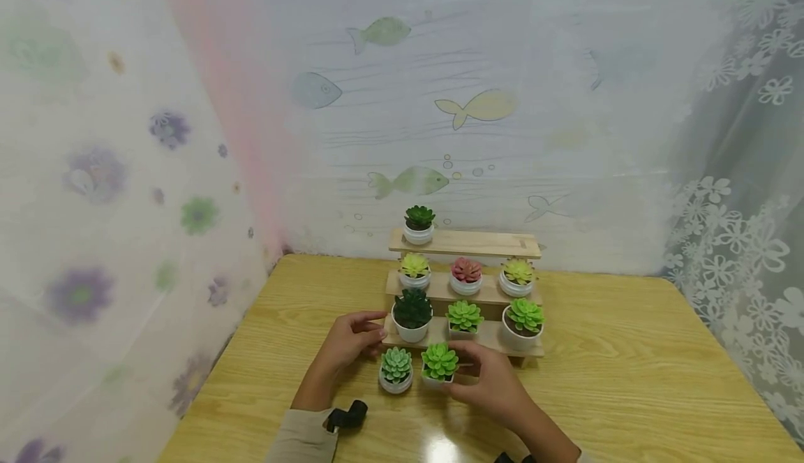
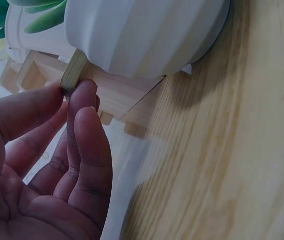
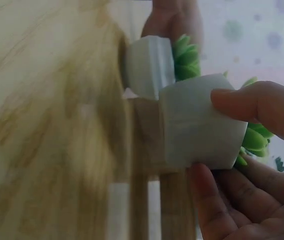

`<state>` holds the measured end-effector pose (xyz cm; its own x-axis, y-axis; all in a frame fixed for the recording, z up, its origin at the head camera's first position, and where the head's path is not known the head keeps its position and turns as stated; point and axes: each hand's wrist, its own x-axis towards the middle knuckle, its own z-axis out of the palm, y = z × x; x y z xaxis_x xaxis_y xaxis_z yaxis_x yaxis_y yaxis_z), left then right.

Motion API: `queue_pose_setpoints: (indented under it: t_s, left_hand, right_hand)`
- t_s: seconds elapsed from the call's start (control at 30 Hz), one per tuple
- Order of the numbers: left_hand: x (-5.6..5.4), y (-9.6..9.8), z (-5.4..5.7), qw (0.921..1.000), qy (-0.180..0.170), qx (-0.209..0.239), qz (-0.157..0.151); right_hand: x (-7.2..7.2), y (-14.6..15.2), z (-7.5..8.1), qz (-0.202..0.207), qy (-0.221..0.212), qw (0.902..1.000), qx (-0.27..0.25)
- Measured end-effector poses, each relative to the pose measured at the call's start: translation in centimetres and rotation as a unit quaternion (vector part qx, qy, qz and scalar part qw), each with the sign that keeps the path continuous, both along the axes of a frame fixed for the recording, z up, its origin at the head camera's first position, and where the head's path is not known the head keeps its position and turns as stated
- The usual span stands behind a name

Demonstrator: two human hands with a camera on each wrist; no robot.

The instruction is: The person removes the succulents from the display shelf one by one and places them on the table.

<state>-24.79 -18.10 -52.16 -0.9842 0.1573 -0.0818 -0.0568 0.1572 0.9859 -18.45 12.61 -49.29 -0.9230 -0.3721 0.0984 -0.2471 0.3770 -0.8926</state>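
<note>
My right hand grips a square white pot holding a bright green succulent, thumb on one side and fingers on the other. In the right wrist view the white pot appears tilted and lifted off the table. My left hand pinches the left end of the lowest shelf of a wooden tiered stand; the left wrist view shows the board's end between thumb and fingertips. Between the hands, a pale green succulent in a round ribbed white pot stands on the table.
The stand's lowest shelf bears a dark green succulent and two bright green ones. A red succulent sits between two yellow ones on the middle shelf. Up top is one green succulent. Printed curtains hang behind the wooden table.
</note>
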Motion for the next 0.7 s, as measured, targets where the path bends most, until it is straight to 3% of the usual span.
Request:
queue_pose_setpoints:
  t_s: [0.7]
  left_hand:
    - [0.0,-0.1,0.0,1.0000,0.005,-0.002,-0.001]
  right_hand:
    - [-0.5,-0.4,-1.8,0.021,-0.053,0.9982,-0.019]
